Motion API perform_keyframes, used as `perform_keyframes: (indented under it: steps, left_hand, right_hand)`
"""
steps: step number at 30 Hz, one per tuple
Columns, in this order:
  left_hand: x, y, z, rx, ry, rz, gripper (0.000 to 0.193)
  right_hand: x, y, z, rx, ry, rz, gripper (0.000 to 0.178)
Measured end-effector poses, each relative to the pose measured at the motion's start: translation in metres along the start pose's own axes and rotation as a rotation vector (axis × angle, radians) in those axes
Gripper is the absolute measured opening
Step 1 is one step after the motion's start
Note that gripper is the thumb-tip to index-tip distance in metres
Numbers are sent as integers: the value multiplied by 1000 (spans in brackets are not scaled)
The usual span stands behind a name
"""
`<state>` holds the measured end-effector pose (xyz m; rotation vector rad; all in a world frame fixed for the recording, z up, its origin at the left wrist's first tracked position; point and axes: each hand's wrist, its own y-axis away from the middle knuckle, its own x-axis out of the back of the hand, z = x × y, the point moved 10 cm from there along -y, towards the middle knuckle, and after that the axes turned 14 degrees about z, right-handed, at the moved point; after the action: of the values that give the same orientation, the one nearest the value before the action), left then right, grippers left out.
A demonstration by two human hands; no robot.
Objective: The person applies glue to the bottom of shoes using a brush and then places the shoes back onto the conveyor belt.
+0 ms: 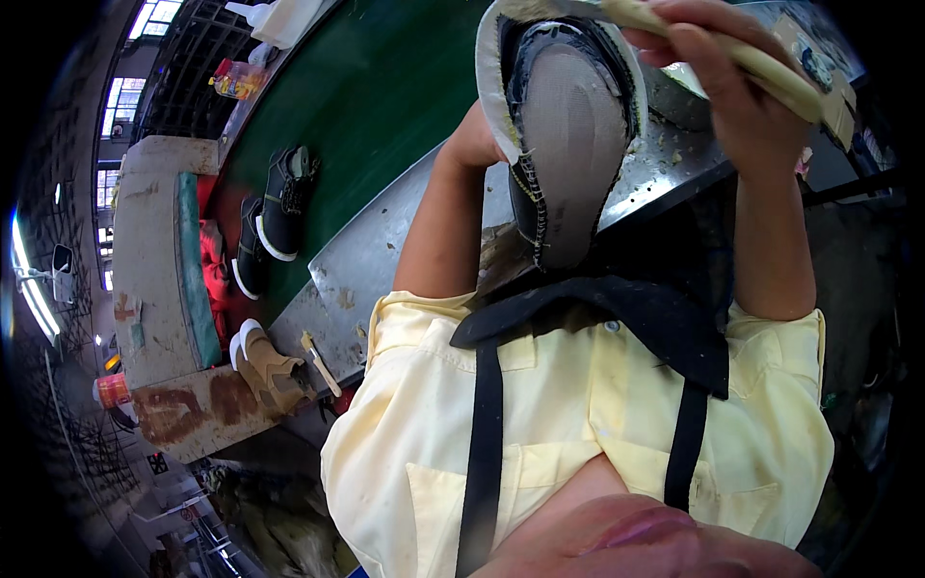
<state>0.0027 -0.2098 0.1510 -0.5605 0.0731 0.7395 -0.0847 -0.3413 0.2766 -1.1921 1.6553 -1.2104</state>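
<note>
My left hand (479, 140) grips a dark shoe (530, 197) from its left side; its fingers are hidden behind the shoe. The shoe's underside faces me, showing a grey insole board (573, 144), pale stitching and a whitish rim around the toe. In my right hand (732, 96) is a brush (785, 85) with a thick wooden handle, the fingers closed around it. Its head end reaches the toe rim at the picture's top edge, where the bristles are hard to see. Just beyond my right wrist, a metal dish (677, 99) is partly hidden.
A metal worktop (371, 241) spotted with residue borders a green belt (385, 96) carrying dark shoes (282, 217). Tan boots (265, 371) and another brush (321, 364) lie at the left. A white bottle (287, 19) and a yellow-filled jar (236, 79) stand at the far left.
</note>
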Motion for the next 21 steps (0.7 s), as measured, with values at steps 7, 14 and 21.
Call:
perform_keyframes:
  steps: [7, 14, 21]
  left_hand:
    - [18, 4, -1, 17, -132, 156, 96]
    - [52, 20, -13, 93, -282, 337, 94]
    - [58, 27, -22, 139, -289, 276, 90]
  right_hand:
    - [13, 23, 0, -227, 477, 1, 12]
    - [42, 78, 5, -526, 358, 169, 9]
    - [59, 103, 18, -743, 224, 203, 12]
